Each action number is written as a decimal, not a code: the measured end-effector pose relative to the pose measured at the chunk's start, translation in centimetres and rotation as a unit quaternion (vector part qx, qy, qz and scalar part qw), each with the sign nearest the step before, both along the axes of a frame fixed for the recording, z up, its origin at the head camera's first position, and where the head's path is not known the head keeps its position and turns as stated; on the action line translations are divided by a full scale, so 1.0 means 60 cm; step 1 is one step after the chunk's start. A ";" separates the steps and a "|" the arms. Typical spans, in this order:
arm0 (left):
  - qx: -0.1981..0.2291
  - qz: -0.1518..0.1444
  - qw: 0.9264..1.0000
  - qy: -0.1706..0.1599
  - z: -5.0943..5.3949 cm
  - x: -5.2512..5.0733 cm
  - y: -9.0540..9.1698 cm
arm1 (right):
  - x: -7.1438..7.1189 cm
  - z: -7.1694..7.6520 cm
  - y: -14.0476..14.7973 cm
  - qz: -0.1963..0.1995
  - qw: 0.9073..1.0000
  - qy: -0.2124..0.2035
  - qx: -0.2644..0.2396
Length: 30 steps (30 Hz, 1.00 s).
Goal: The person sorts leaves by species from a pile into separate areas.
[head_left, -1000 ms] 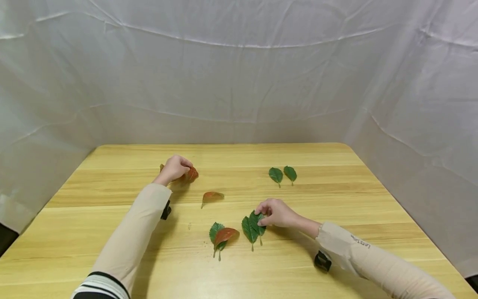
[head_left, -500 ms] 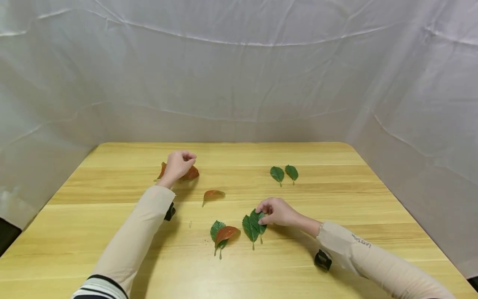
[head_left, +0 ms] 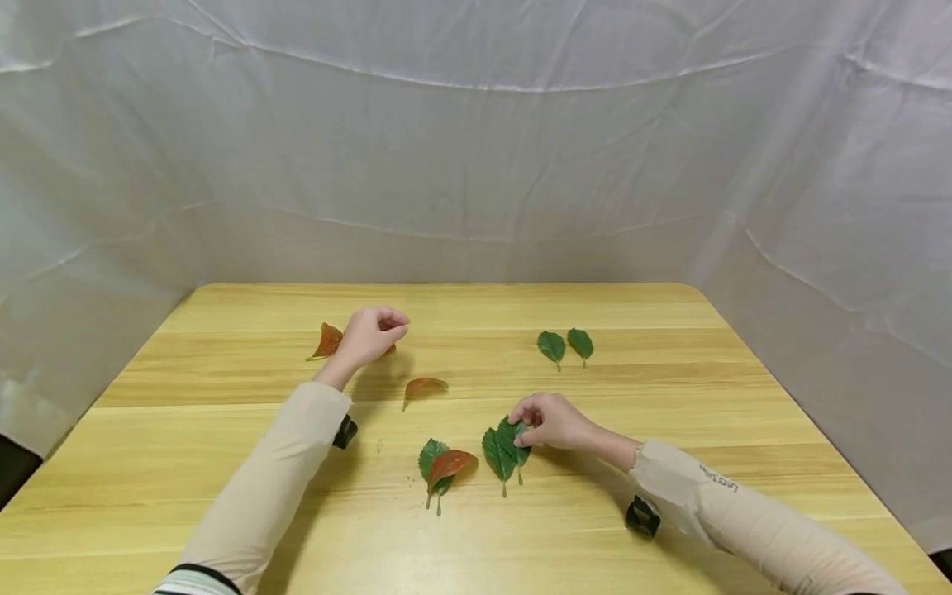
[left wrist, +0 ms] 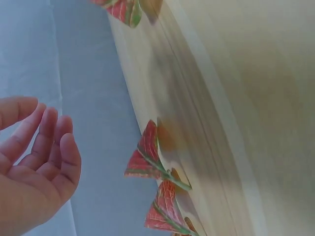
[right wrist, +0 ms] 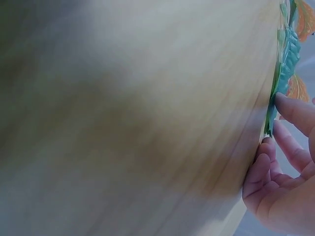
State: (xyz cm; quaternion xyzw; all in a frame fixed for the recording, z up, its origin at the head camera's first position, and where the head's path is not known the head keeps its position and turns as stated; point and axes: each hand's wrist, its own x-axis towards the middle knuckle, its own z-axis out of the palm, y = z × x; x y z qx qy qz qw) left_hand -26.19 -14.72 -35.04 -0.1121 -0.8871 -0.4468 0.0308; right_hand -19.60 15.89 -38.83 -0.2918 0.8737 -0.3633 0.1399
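My left hand hovers over the far left of the table, fingers loosely bent and nothing in them. It partly hides a red leaf, while another red leaf lies just left of it. In the left wrist view, the hand is apart from two red leaves on the wood, one of them a folded leaf. My right hand pinches the right edge of a green leaf, which overlaps another green leaf. The right wrist view has the thumb of this hand against the green leaf.
Two green leaves lie at the back right of the wooden table. A curled red leaf is near the middle. Nearer, a red leaf rests across a green leaf. Pale cloth hangs behind the table.
My left hand has come away from the red leaves and shifted right, its thumb and fingertips now further apart. More of the leftmost red leaf shows. My right hand has stayed on the green leaf.
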 end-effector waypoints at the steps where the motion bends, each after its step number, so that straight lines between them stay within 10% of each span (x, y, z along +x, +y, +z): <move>1: -0.001 -0.008 1.000 -0.003 -0.001 0.001 0.001 | 0.000 0.000 0.000 0.000 1.000 0.001 0.000; 12: -0.020 -0.151 0.987 -0.055 -0.013 0.010 0.002 | -0.001 -0.002 -0.002 -0.002 1.000 -0.005 0.004; 30: -0.054 -0.208 0.972 -0.098 -0.032 0.020 0.015 | -0.005 -0.004 -0.002 0.000 1.000 -0.013 0.004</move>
